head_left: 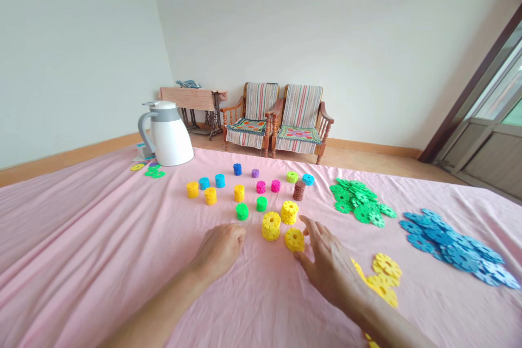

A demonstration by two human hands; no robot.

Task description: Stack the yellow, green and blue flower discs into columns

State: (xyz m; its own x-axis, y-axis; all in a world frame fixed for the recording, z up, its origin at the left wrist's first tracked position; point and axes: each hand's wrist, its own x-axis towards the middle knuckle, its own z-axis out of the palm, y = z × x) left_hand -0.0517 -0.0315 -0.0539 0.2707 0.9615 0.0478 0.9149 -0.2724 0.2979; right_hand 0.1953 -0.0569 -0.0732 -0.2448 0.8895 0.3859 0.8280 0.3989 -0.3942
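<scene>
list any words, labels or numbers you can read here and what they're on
No text can be read anywhere in this view.
On the jug: plain white, no label showing.
On the small box behind it: any print is too small to read.
On the yellow stack at the right hand, and the other stacks and discs: no marks.
On the chair cushions: patterns only, no letters.

Your right hand (330,266) covers the left part of the loose yellow discs (385,277). Nearer you than those discs, another yellow piece (370,341) is cut off by the lower edge.
</scene>
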